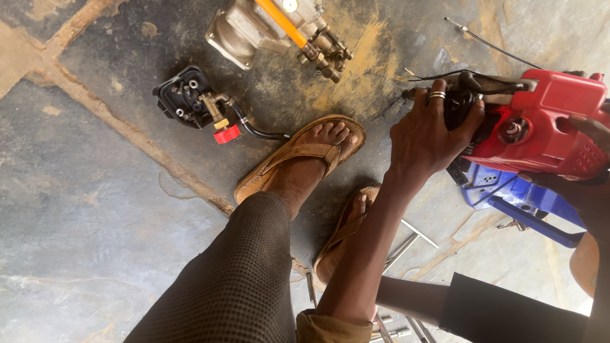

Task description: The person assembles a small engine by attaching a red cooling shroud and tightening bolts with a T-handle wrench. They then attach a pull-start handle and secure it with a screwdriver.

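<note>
Red engine (546, 121) in left hand's (426, 136) closed grip

I find the floor (95, 209) open to the left, with room for a hand to pass freely. Ahead, the black part with the red knob (194, 105) and the metal pump body (273, 28) block the upper middle, with a bare strip between them. My two sandalled feet (305, 159) fill the centre. On the right, the red engine (546, 124) resting on the blue stand (515, 200) closes the way; loose cables (483, 41) cross above it. Metal rods (406, 244) lie near my feet.
</note>
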Demonstrator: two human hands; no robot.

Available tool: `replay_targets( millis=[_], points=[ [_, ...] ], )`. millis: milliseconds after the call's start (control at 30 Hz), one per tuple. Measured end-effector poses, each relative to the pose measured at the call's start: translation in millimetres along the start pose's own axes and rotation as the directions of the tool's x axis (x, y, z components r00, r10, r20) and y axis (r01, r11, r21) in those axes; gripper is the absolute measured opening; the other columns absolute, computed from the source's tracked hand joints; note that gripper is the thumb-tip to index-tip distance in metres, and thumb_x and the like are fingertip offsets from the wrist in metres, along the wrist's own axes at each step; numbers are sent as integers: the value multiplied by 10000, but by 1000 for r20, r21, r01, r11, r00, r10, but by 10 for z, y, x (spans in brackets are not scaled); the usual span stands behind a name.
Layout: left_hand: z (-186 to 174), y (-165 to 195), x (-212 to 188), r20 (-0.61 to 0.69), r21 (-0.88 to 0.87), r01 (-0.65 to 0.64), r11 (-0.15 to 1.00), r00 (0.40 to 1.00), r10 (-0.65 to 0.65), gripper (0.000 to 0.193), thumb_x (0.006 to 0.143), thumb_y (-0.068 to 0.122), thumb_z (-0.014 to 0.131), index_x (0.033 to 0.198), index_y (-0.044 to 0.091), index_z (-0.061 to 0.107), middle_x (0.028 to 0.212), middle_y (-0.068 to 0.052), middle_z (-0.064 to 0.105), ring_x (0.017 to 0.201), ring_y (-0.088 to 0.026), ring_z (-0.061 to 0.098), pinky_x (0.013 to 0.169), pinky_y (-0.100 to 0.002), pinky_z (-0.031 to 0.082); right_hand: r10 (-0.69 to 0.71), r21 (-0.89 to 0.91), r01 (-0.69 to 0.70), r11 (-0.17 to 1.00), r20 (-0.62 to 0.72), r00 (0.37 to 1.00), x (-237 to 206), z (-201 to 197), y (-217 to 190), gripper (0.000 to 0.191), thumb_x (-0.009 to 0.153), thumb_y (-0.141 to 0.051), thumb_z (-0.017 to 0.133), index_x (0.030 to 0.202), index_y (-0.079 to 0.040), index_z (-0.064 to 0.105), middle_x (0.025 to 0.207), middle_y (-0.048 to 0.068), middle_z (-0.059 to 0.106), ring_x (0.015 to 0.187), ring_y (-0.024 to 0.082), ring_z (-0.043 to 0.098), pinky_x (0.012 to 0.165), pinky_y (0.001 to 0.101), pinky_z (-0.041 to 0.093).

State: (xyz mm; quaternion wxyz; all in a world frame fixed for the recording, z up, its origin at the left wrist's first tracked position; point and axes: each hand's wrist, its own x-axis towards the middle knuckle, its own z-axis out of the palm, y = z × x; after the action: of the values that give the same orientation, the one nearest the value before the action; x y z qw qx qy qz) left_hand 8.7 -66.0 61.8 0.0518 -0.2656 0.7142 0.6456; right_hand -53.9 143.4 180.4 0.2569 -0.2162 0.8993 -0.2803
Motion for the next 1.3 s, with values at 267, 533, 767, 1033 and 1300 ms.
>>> replay_targets(
  millis=[267,533,767,1033,1300],
  points=[
    [2,15,-15,5,-11,2,1000,1000,-2,864,887,637,521,1453,-15,499,1172,-232,646,896,-384,763,716,-479,636,-16,-219,22,975,30,999,118,-21,-340,869,665,66,807,1448,80,431,1342,288,555,1183,390,650,955,455,599],
    [90,0,2,14,-38,-22,999,1000,23,886,875,636,548,1462,-23,467,1228,-232,630,951,-380,754,754,-472,633,-257,-464,255,848,60,965,136,-113,-514,960,609,8,844,1489,27,460,1371,276,542,1228,393,611,969,450,577],
    [85,25,-51,-6,-47,-14,999,1000,13,834,878,604,569,1462,15,481,1212,-237,629,945,-390,742,778,-482,619,-344,-597,329,732,93,934,188,-134,-624,1015,581,-86,925,1495,0,491,1420,258,562,1248,386,627,1013,473,577],
    [55,74,-170,38,-36,-7,999,999,9,781,866,546,602,1443,30,499,1145,-225,610,857,-371,743,719,-461,623,-239,-558,222,800,43,970,42,-171,-516,1054,608,-101,951,1525,-62,432,1436,223,525,1293,382,619,1032,454,581],
    [120,5,-213,-36,-67,-59,996,998,56,761,891,530,607,1439,11,510,1161,-203,628,909,-369,734,743,-465,614,-200,-570,232,788,119,973,108,-228,-453,1346,488,-217,949,1595,-26,208,1355,266,548,1219,404,588,1006,533,519]
  ],
)
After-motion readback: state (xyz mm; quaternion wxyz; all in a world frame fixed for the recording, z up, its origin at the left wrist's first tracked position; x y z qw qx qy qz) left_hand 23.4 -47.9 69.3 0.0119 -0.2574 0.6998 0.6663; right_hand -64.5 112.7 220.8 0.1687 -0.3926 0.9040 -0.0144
